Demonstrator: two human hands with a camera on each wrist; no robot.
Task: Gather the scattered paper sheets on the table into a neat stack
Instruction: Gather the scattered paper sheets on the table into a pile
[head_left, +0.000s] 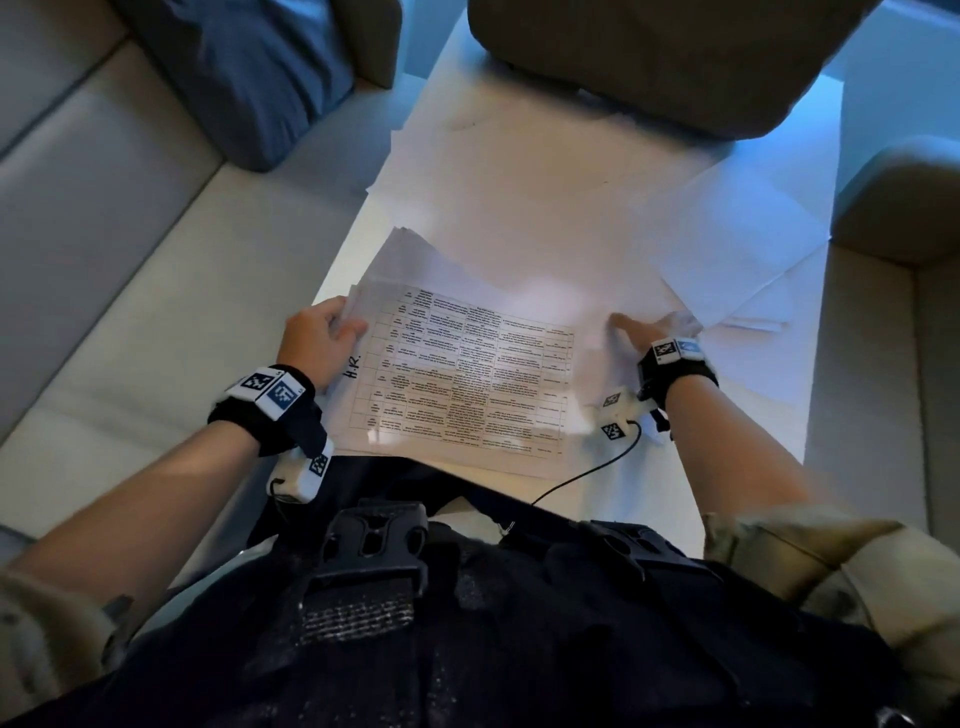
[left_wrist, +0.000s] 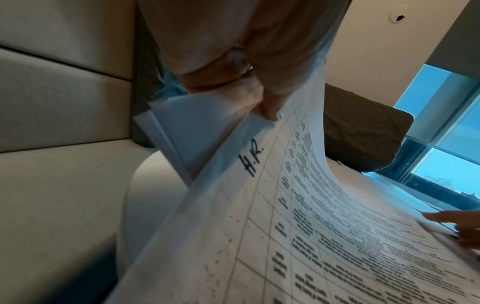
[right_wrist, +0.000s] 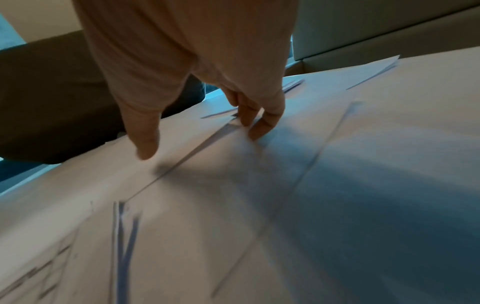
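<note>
Table print blurred, unreadable. Left hand (head_left: 324, 340) fingers grip paper stack (head_left: 462, 374) edge; right hand (head_left: 647, 330) fingers spread flat on loose sheets (right_wrist: 324, 164).

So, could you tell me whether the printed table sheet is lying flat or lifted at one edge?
Lifted at its left edge: the left hand pinches the printed table sheet with sheets beneath, and it curves upward in the left wrist view.

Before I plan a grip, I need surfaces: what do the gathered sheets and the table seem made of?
Gathered sheets: thin matte printed paper; they bend where the left hand grips them. Table: smooth white top, probably laminate; hard to confirm.
</note>
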